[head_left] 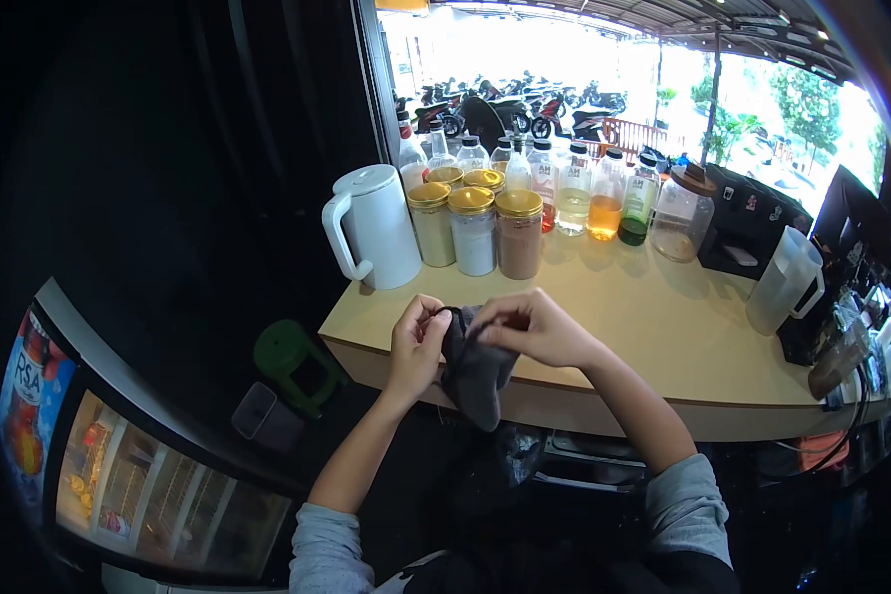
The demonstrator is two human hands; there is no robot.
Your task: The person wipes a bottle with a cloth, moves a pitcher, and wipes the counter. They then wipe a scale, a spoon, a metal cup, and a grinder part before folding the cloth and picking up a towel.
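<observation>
A dark grey cloth (479, 381) hangs bunched between my two hands, just in front of the counter's near edge. My left hand (420, 340) pinches its upper left side, thumb against curled fingers. At its upper right, my right hand (537, 329) has its fingers bent down and closed on the fabric. The cloth's lower part dangles in a rounded point below the counter top. Folds hide its full shape.
A white kettle (378, 228), gold-lidded jars (473, 233) and several bottles (605, 203) line the counter (643, 327). At right stand a clear pitcher (785, 282) and a black machine (752, 223). A green stool (292, 361) and a display fridge (158, 485) are at left.
</observation>
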